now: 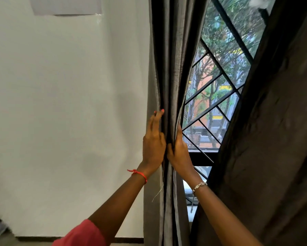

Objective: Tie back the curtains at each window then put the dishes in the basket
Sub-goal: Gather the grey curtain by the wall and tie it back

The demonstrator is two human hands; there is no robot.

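Note:
A grey left curtain (170,68) hangs bunched into a narrow column beside the window (214,96). My left hand (153,144) lies against its left side, fingers straight and pointing up along the folds. My right hand (179,151) grips the curtain's right edge, fingers curled into the fabric and thumb up along it. The two hands squeeze the bunch between them at about mid-height. A second dark curtain (273,139) hangs at the right, close to the camera. No tie-back, dishes or basket are in view.
A bare white wall (69,103) fills the left half, with a dark skirting board (42,238) at the floor. Black diagonal bars cross the window, with trees and buildings outside. A loose thread (158,192) dangles from the left curtain's edge.

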